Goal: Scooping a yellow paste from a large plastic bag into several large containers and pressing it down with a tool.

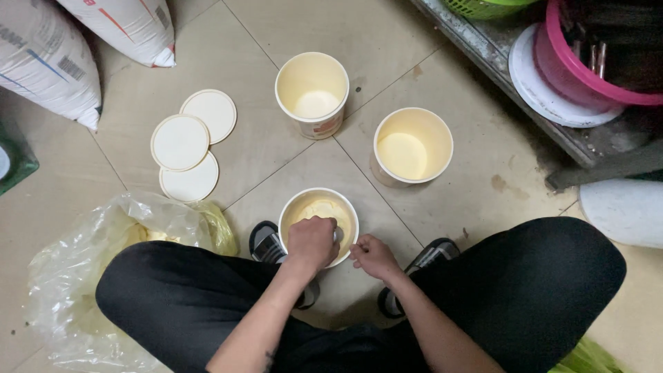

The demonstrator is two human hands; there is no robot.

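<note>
While fisted inside tub (319,207), left hand (311,242) grip unclear | right hand (373,256) curled on rim

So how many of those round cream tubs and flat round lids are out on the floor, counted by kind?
Round cream plastic tubs: 3, one at the top, one at the right, one nearest the person, where the left hand reaches in and the right hand touches its rim.
Flat round cream lids: 3, overlapping.
Total: 6

Ahead of the hands, two open cream tubs (312,93) (413,145) stand apart on the tiled floor (290,159). Three round lids (181,142) overlap ahead-left. A crumpled plastic bag (83,262) lies left. White sacks (48,62) lean far ahead-left; a pink basin (587,76) sits ahead-right.
</note>
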